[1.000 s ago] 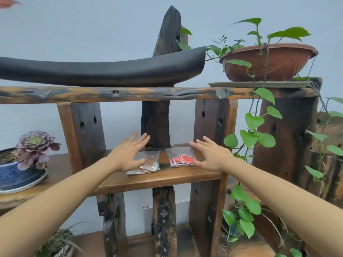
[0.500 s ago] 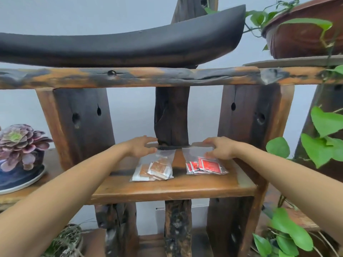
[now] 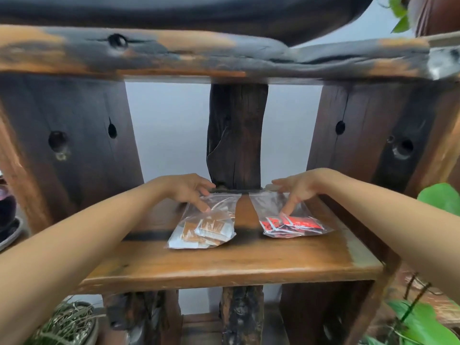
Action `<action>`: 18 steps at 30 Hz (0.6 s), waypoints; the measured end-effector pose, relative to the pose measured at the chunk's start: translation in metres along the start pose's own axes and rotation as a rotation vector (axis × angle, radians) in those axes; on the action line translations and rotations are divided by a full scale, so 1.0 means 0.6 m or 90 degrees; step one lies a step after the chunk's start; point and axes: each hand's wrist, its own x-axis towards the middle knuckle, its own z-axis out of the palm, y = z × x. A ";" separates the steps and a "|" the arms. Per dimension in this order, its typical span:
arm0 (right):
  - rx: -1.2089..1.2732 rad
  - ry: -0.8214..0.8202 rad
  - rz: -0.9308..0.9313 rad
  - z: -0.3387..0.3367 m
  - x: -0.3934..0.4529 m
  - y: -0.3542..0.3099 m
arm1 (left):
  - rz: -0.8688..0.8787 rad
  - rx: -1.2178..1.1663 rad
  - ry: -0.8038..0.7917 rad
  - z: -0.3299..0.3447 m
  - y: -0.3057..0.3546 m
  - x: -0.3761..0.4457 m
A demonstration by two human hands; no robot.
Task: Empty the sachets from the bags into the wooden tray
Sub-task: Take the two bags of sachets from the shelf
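Note:
Two clear plastic bags lie flat on a wooden shelf point(image 3: 224, 262). The left bag point(image 3: 202, 230) holds several brown and white sachets. The right bag point(image 3: 293, 226) holds several red sachets. My left hand point(image 3: 188, 189) rests over the top edge of the left bag, one fingertip pressing on the plastic. My right hand point(image 3: 297, 188) lies on the top of the right bag with fingers spread, one fingertip near the red sachets. Neither bag is lifted. A dark boat-shaped wooden tray point(image 3: 174, 11) sits on the beam above, mostly cut off by the frame's top.
A thick charred beam point(image 3: 224, 58) crosses low overhead. A dark centre post point(image 3: 236, 135) stands just behind the bags, with wide side posts on both sides. Green leaves point(image 3: 440, 197) hang at the right. A potted plant point(image 3: 67, 322) sits at the lower left.
My view has moved closer to the shelf. Both hands went from hovering in front of the bags to resting on their top edges.

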 end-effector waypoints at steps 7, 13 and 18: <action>0.001 -0.030 0.028 -0.023 0.028 -0.007 | 0.029 0.000 0.006 -0.001 0.008 0.024; 0.006 0.017 -0.009 -0.027 0.026 -0.022 | 0.043 0.007 -0.002 -0.003 0.031 0.018; 0.006 0.055 -0.112 -0.014 0.002 -0.024 | 0.015 -0.031 -0.043 -0.017 0.052 -0.006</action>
